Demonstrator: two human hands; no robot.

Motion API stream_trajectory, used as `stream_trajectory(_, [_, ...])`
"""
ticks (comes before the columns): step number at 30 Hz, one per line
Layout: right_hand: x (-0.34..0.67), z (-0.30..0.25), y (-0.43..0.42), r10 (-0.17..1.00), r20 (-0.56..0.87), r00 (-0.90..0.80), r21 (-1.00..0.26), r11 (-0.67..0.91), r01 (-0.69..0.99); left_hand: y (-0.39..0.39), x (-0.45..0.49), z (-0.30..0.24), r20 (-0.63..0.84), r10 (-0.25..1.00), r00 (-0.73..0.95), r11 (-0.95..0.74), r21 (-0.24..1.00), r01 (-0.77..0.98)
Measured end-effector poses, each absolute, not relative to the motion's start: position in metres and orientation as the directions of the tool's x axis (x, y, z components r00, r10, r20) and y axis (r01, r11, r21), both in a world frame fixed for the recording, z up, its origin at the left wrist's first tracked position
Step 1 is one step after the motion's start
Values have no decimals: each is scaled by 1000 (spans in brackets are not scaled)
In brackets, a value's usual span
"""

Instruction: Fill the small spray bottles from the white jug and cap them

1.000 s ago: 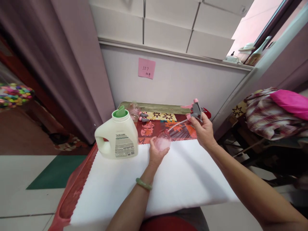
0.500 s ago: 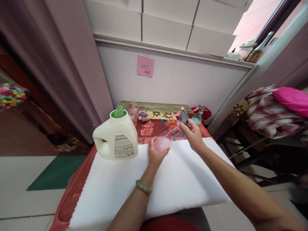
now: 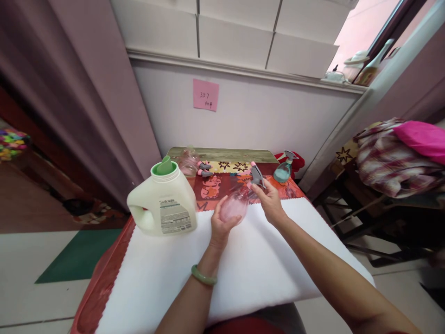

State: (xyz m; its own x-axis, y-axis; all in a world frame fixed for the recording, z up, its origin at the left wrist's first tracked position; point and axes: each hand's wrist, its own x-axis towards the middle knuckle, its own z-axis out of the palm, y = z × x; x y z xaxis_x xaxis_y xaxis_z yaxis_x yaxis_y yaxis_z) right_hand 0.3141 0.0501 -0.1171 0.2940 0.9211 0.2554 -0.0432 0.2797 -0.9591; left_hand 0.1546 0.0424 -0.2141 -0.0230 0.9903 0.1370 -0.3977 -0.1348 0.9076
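Observation:
My left hand (image 3: 222, 221) is wrapped round a clear pink bottle (image 3: 235, 207) with pale liquid inside, held tilted over the white table pad. The fingers of my right hand (image 3: 270, 198) close on a grey and pink spray head (image 3: 256, 177), right at the bottle's neck. Whether the head is seated on the neck I cannot tell. On the left stands a large cream detergent jug (image 3: 177, 204) with a green spout (image 3: 164, 166). Behind the hands, at the right, a teal spray bottle (image 3: 283, 171) with its own spray head stands upright.
At the back left lie clear pink bottles (image 3: 188, 162) and loose grey and pink spray heads (image 3: 205, 169). A white pad (image 3: 264, 264) covers the near part of the table. A pink note (image 3: 206, 95) is stuck on the wall. Plaid and pink clothes (image 3: 385, 157) are piled at right.
The spray head has come down and left to the bottle's neck; its dip tube, visible before above the opening, now appears inside the bottle. The view has shifted slightly.

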Motion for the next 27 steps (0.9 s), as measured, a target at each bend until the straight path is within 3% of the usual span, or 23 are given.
stream_trajectory(9, [322, -110, 55, 868, 308, 389, -943, 334, 0, 45, 160, -225, 10, 993, 115, 57, 825, -562])
stream_trajectory(16, [309, -126, 53, 890, 227, 396, -959, 275, -69, 40, 161, -205, 31, 972, 235, 128, 766, -630])
stream_trajectory(23, [304, -134, 50, 907, 178, 381, -948, 262, -181, 38, 152, -214, -146, 877, 457, 404, 740, -539])
stream_trajectory(27, [307, -137, 51, 922, 177, 344, -932, 270, -242, 40, 155, -224, -151, 870, 469, 420, 725, -545])
